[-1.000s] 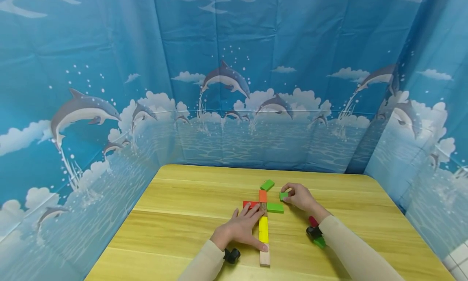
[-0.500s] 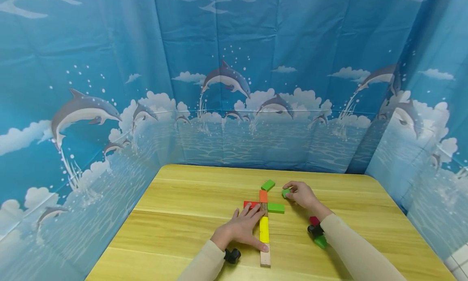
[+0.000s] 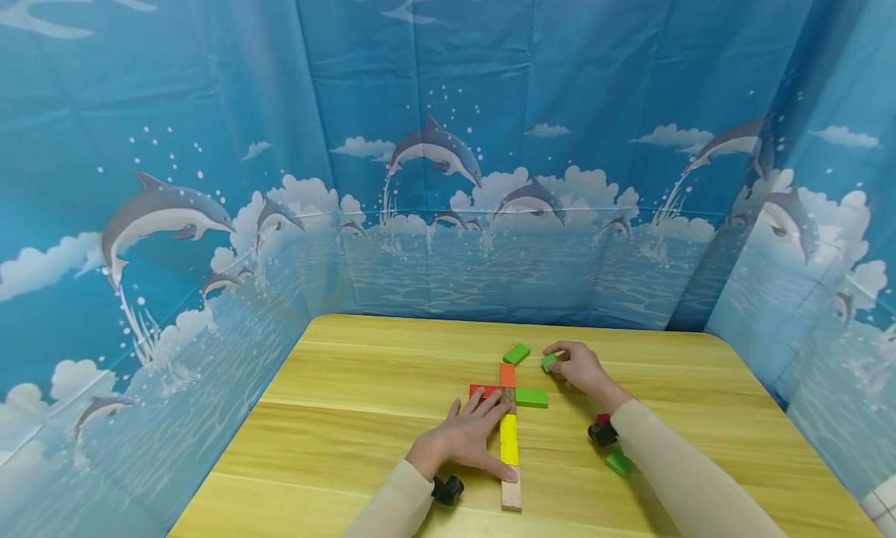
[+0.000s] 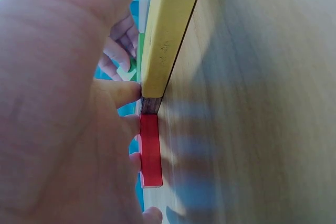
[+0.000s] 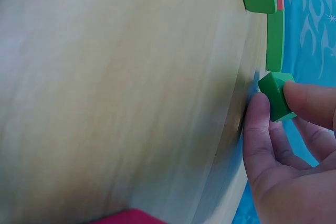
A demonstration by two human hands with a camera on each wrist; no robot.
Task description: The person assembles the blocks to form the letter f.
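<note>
Thumb and fingers of the right hand [image 3: 579,367] pinch the small green block [image 5: 275,96] off that hand's left side; can't tell its long axis, or whether it touches the worktop [image 3: 350,413]. From there the diagonal green block [image 3: 516,354] is just left across a gap, the orange block [image 3: 507,375] left and slightly nearer the person, the flat green side block [image 3: 533,399] nearer still, long axis left-right. Left hand [image 3: 463,437] is farther off, grasping nothing, fingers spread over the red block [image 4: 150,150] and dark block [image 4: 151,105], thumb on the pale block [image 3: 511,497].
</note>
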